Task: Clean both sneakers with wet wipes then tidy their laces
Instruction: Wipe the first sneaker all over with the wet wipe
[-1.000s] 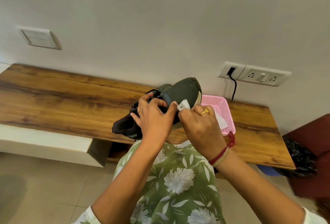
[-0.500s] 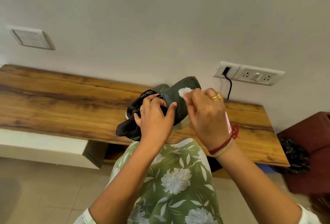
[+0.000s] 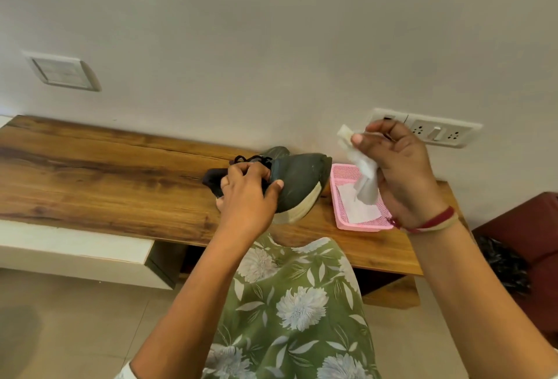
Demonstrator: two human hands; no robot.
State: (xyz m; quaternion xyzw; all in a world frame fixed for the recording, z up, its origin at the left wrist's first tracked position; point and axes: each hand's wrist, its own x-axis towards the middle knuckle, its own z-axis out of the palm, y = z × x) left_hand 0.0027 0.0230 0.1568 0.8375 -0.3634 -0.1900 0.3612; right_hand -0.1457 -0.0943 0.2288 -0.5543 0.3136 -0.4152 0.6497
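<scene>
Fingers (image 3: pixel 245 169) of my left hand (image 3: pixel 246 197) grip the sneaker (image 3: pixel 299 182); my right hand (image 3: pixel 404 173) pinches a limp wet wipe (image 3: pixel 363 176) that may slip.

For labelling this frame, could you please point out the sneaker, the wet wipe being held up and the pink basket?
sneaker (image 3: pixel 297 181): head view, dark upper near the toe.
wet wipe (image 3: pixel 363 171): head view, hanging middle fold.
pink basket (image 3: pixel 359 226): head view, near rim.

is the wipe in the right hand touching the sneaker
Apart. The head view shows the wet wipe pinched in the right hand, held up beside the sneaker, with the pink basket visible in the gap.
</scene>
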